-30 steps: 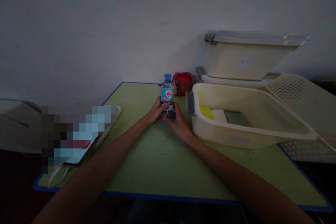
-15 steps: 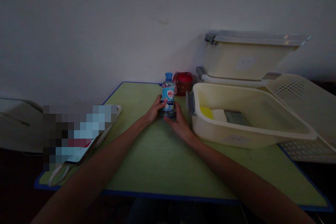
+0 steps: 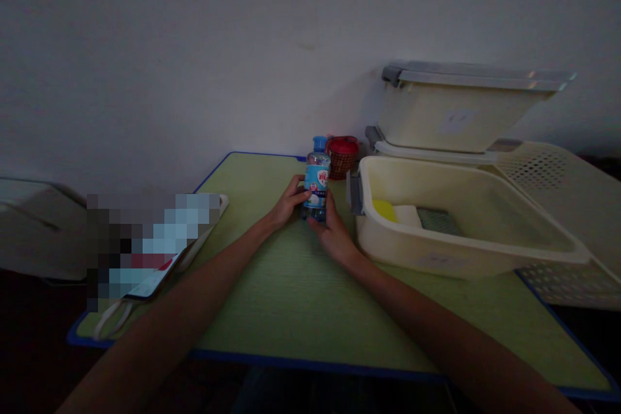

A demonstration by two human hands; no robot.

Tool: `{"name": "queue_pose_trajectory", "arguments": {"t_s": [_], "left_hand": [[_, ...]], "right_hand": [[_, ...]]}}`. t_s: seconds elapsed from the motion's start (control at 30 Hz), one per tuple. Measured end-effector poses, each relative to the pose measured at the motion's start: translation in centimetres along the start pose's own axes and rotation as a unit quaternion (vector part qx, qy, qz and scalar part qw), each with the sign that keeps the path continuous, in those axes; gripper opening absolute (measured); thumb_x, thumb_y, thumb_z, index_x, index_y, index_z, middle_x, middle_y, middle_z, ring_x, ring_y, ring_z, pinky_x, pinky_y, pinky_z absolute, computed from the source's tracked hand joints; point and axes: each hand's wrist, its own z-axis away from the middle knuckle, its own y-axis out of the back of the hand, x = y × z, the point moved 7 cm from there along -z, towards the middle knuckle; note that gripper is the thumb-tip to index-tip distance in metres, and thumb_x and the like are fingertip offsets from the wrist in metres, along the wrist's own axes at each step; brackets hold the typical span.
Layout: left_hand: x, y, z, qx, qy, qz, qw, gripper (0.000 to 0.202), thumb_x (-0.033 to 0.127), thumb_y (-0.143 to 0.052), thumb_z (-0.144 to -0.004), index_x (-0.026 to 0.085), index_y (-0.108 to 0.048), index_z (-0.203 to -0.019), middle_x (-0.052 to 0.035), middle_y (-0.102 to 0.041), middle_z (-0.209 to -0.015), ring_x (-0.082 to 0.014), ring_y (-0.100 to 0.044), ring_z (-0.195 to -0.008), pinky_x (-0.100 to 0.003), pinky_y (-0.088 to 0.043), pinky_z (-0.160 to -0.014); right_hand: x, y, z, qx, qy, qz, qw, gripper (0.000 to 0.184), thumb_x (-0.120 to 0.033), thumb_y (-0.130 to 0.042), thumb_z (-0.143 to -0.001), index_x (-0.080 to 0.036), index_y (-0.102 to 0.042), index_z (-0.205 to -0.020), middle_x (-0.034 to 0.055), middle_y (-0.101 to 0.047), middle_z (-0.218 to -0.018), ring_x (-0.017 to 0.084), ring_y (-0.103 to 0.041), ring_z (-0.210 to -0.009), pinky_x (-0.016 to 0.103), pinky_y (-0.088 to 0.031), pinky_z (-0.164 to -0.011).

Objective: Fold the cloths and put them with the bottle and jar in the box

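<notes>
A clear bottle (image 3: pixel 317 176) with a blue cap and a blue-and-white label is near the middle of the green table (image 3: pixel 272 310), tilted slightly to the right. My left hand (image 3: pixel 290 202) grips its left side, with the thumb across the label. On the lower right side, my right hand (image 3: pixel 334 233) is closed around the bottle near its base. Whether the base touches the table I cannot tell. Just behind the bottle stands a small red and brown woven basket (image 3: pixel 343 158).
To the right, an open cream bin (image 3: pixel 427 255) holds a yellow item (image 3: pixel 384 211), a white one and a grey-green one. Behind it is a lidded cream box (image 3: pixel 436 113); a perforated basket (image 3: pixel 572 187) stands far right. A partly blurred tablet-like device (image 3: pixel 150 278) lies left.
The bottle now leans a little to the right, with both hands still around it. The whole view has shifted slightly.
</notes>
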Motion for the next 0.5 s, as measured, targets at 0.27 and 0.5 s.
{"name": "queue_pose_trajectory", "arguments": {"t_s": [0.27,0.5], "left_hand": [[0.54,-0.25,-0.03,0.010,-0.014,-0.036,0.999,0.045,0.029,-0.070,-0.058,0.017,-0.049,-0.097,-0.0002,-0.062,-0.086,-0.0157,-0.057,-0.079,-0.027,-0.043,-0.071],[0.85,-0.45,-0.15,0.006,-0.019,-0.064,0.998,0.040,0.025,-0.070,-0.055,0.013,-0.056,-0.091,-0.0021,-0.062,-0.085,-0.0165,-0.055,-0.079,-0.028,-0.042,-0.075]], "right_hand": [[-0.68,0.05,-0.16,-0.004,-0.011,-0.009,1.000,0.081,-0.021,-0.053,-0.069,-0.014,-0.012,-0.139,0.0128,-0.031,-0.140,0.024,-0.037,-0.125,0.042,-0.028,-0.105],[-0.12,0.19,-0.46,0.021,0.016,-0.011,1.000,0.081,-0.024,-0.056,-0.068,-0.017,-0.016,-0.138,0.0122,-0.036,-0.137,0.024,-0.043,-0.119,0.041,-0.035,-0.100]]}}
